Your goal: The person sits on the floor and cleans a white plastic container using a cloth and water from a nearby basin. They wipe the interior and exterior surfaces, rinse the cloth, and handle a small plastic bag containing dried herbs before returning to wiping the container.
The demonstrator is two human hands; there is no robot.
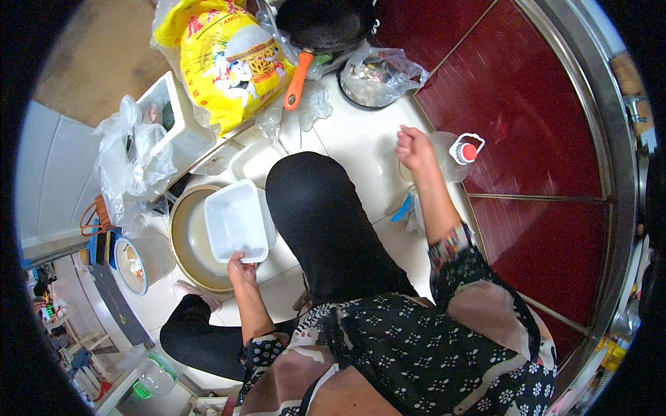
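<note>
My left hand [242, 269] grips the near rim of an empty white plastic tub [235, 221]. The tub is tilted and overlaps the right part of a wide metal basin [174, 244] in the view. Cloudy, whitish liquid [195, 234] stands in the basin. Off to the right, my right hand [416, 148] has its fingers curled in, and nothing shows in it. Close by that hand is a clear plastic jug [446, 156] with a red cap and white handle. Beyond my knee sits another pale tub [238, 165] with something white inside, partly hidden.
A yellow printed sack [234, 67] and a foam box [195, 140] with plastic bags stand ahead. An orange-handled peeler or knife [298, 83], a dark mesh strainer [325, 23] and a bagged bowl [369, 86] lie beyond. A bucket [161, 257] is left; dark red cabinet panels [520, 119] bound the right.
</note>
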